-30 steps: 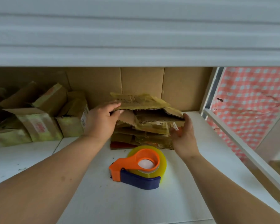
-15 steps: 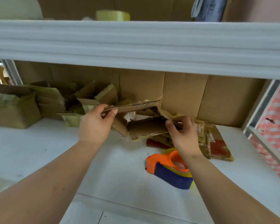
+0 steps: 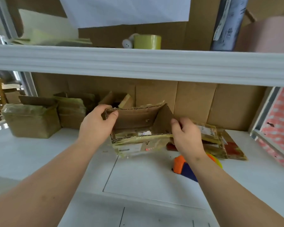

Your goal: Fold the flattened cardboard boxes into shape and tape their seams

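Note:
A brown cardboard box (image 3: 138, 122), worn and covered in yellowed tape, is held above the white shelf and spread into a rectangular tube. My left hand (image 3: 97, 126) grips its left corner, thumb over the top edge. My right hand (image 3: 185, 135) pinches its right corner. A pile of flattened boxes (image 3: 220, 141) lies on the shelf just right of my right hand. An orange and blue tape dispenser (image 3: 184, 167) with a yellowish roll sits below my right wrist, partly hidden by my forearm.
Several folded, taped boxes (image 3: 31, 122) stand at the back left of the white shelf (image 3: 39, 154). A thick white shelf edge (image 3: 138, 63) runs overhead; a roll of tape (image 3: 147, 42) rests on it. A cardboard sheet lines the back. Red checked cloth (image 3: 282, 128) hangs at right.
Both hands lifted one flattened box off the pile, drew it to the left and pulled it open into a rectangular shape. The view tilted upward, and the upper shelf is in sight now.

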